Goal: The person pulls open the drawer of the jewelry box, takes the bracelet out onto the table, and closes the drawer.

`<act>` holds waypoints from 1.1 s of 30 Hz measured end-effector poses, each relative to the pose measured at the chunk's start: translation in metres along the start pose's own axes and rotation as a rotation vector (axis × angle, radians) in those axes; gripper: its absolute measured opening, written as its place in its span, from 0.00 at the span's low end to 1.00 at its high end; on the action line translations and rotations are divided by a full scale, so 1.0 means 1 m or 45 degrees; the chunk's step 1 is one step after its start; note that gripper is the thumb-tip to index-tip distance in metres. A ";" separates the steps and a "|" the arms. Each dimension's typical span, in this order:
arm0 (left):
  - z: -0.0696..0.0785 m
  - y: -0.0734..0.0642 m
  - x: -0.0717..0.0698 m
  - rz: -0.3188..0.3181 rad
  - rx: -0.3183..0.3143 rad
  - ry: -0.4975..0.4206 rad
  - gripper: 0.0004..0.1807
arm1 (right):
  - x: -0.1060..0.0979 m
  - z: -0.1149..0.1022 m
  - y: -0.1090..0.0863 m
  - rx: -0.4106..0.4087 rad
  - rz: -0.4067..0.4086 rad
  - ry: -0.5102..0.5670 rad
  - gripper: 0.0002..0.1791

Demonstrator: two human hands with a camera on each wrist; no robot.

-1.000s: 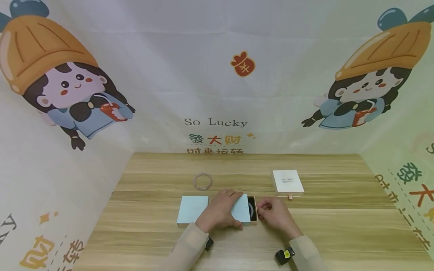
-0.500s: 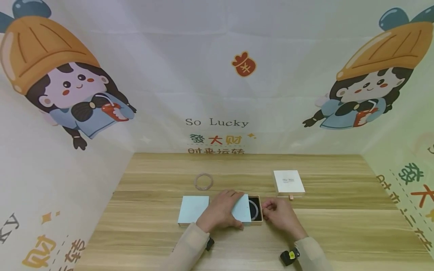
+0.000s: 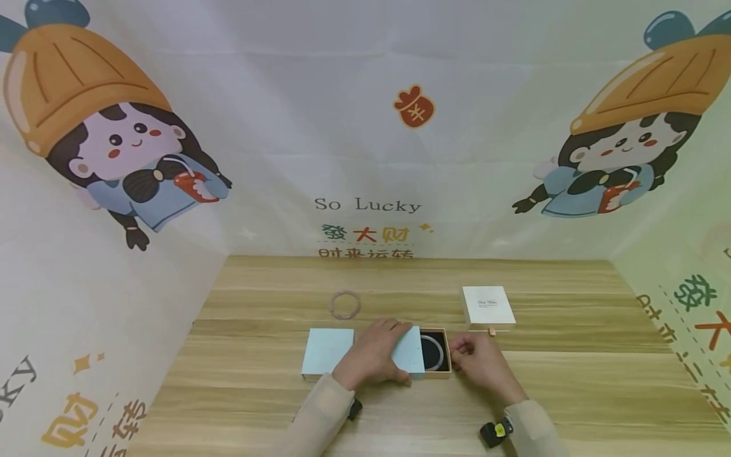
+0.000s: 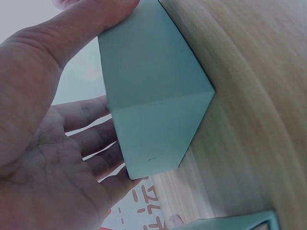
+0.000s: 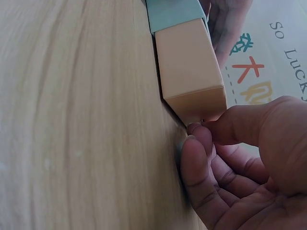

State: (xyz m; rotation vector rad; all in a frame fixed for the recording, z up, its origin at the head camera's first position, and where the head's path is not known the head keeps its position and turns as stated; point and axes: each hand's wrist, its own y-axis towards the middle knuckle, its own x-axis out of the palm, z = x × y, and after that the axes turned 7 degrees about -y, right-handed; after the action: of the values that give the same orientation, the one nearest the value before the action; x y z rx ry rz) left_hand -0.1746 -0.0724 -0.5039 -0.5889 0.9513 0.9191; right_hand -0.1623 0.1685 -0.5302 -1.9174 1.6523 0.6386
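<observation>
My left hand [image 3: 371, 352] grips the light blue sleeve [image 3: 408, 355] of a slide-out gift box, thumb on the near side and fingers on the far side. Out of its right end sticks a tan drawer [image 5: 189, 62] lined in black. A pale bangle [image 3: 440, 350] lies inside, its left part hidden under the sleeve. At the drawer's outer end, my right hand [image 3: 482, 362] pinches a small pull tab between thumb and index finger; the fingertips mostly hide it.
Just left of the left hand lies another light blue box [image 3: 328, 350]. A pinkish bangle [image 3: 345, 318] rests on the wooden table [image 3: 257, 304] behind it. At the back right is a white box [image 3: 488, 304] with a small tab. Printed cloth walls [image 3: 274, 127] surround the table.
The right hand has moved right, drawing the drawer further out of the sleeve, so more of the bangle shows. The left hand keeps its hold on the sleeve.
</observation>
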 end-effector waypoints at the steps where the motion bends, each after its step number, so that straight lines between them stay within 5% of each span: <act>1: 0.000 0.000 0.000 -0.001 0.000 -0.001 0.56 | -0.001 0.001 0.000 -0.002 0.001 -0.011 0.06; 33: -0.002 0.002 0.002 -0.013 -0.012 -0.020 0.56 | -0.013 0.013 0.000 -0.022 -0.043 0.019 0.02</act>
State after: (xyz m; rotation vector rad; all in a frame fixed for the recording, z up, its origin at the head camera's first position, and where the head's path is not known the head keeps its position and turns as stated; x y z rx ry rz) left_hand -0.1764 -0.0725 -0.5065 -0.5933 0.9293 0.9186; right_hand -0.1642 0.1867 -0.5314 -1.9624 1.6251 0.6294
